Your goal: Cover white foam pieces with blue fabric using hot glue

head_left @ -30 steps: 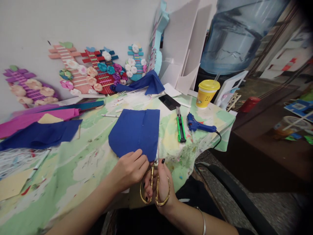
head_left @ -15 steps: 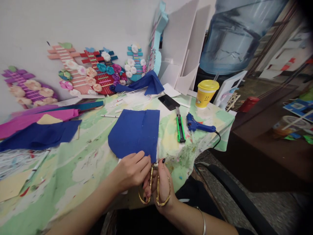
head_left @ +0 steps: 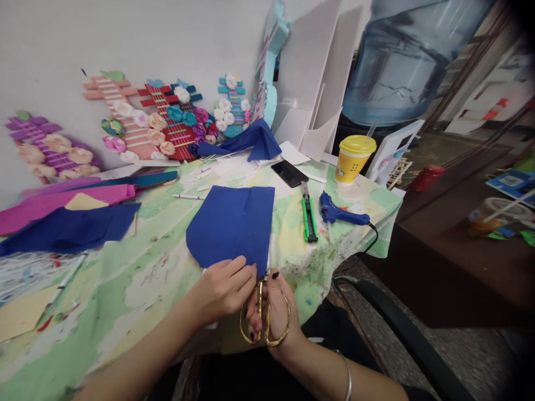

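One blue sheet [head_left: 232, 228]: lies flat on the table just beyond the left fingers, its lower right corner at the fingertips; for a clean cut, I judge, it wants to lie taut there, without bunching.
Left hand [head_left: 228, 287]: fingers bent and pinching the sheet's near edge; a light pull away from the scissors would likely steady it, fingertips clear of the cutting line.
Right hand [head_left: 281, 306]: fingers through the gold loops, grasping the scissors.
Scissors [head_left: 259, 301]: loops spread apart in the right fingers, beside the left ones; small, even bites along the right edge look wisest.
Blades: at the sheet's right edge, beyond the right thumb; too little shows to tell the gap.
Wall [head_left: 146, 33]: pale, far beyond both hands.
Table [head_left: 154, 267]: under the left fingers and around them, its green-and-cream cover stained.
Boards [head_left: 307, 67]: white, upright, well beyond the right fingers.
Jug [head_left: 393, 72]: right of the boards, far from the fingers.
Guitars [head_left: 123, 125]: flower-trimmed, against the wall, beyond and left of the left fingers.
Cup [head_left: 355, 161]: yellow, beyond and right of the right fingers.
Glue gun [head_left: 345, 214]: nearer them than the cup.
Phone [head_left: 289, 174]: beyond the right fingers, past the cutter.
Cutter [head_left: 309, 220]: green, between phone and right hand.
Pen [head_left: 189, 196]: beyond the left fingers, left of the sheet.
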Demonstrator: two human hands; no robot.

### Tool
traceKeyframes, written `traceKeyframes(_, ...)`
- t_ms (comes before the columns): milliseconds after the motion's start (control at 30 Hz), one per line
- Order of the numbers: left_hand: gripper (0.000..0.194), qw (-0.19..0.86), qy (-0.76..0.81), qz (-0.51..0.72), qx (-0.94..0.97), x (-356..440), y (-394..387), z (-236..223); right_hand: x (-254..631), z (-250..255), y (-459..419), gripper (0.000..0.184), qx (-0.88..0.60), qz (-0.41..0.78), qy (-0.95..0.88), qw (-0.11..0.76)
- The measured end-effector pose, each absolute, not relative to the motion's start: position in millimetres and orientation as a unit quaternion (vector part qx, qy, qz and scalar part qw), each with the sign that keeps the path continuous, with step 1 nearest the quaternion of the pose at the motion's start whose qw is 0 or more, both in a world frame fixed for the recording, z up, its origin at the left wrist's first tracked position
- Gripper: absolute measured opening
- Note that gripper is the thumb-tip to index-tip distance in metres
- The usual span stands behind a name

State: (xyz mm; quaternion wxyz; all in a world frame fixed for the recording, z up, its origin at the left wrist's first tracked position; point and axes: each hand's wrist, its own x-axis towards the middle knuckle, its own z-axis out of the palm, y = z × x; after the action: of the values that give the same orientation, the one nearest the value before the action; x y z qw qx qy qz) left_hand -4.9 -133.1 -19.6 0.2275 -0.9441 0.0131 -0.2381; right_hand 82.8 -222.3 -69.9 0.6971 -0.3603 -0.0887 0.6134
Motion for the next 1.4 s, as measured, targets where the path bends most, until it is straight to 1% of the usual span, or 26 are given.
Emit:
traceKeyframes(100, 0.016, 0.231, 0.013, -0.240, -0.943, -6.3, -133.0, -19.6, 82.8, -69.7, -221.9, 0.057, -0.377, 0.611, -0.072, 0.693)
traceKeyframes(233, 0.015, 0.231, 0.017, -0.243, -0.942, -8.8, -132.5, -19.6, 84.2, -68.2, -220.8, 0.062, -0.398, 0.627, -0.075, 0.666)
traceKeyframes(333, 0.013, 0.230, 0.022, -0.244, -0.942, -11.2, -131.9, -20.2, 85.8, -68.3, -219.7, 0.066, -0.388, 0.634, -0.064, 0.666)
traceKeyframes(433, 0.011, 0.226, 0.029, -0.247, -0.942, -13.3, -131.1, -20.8, 87.5, -69.1, -217.9, 0.064, -0.370, 0.635, -0.062, 0.675)
traceKeyframes(600, 0.014, 0.221, 0.034, -0.249, -0.942, -13.8, -130.7, -20.9, 89.1, -67.8, -215.3, 0.058, -0.381, 0.625, -0.051, 0.680)
traceKeyframes(867, 0.010, 0.223, 0.033, -0.248, -0.942, -15.4, -131.0, -25.2, 87.8, -64.7, -216.3, 0.053, -0.371, 0.614, -0.049, 0.695)
traceKeyframes(1133, 0.014, 0.215, 0.038, -0.255, -0.942, -14.1, -131.8, -22.1, 89.6, -64.4, -214.0, 0.064, -0.403, 0.634, -0.063, 0.657)
traceKeyframes(1233, 0.013, 0.214, 0.038, -0.254, -0.943, -13.9, -132.0, -21.6, 90.9, -64.0, -214.0, 0.064, -0.408, 0.636, -0.066, 0.651)
traceKeyframes(1400, 0.013, 0.212, 0.037, -0.257, -0.942, -13.7, -132.1, -21.8, 91.0, -68.4, -213.9, 0.057, -0.385, 0.621, -0.063, 0.680)
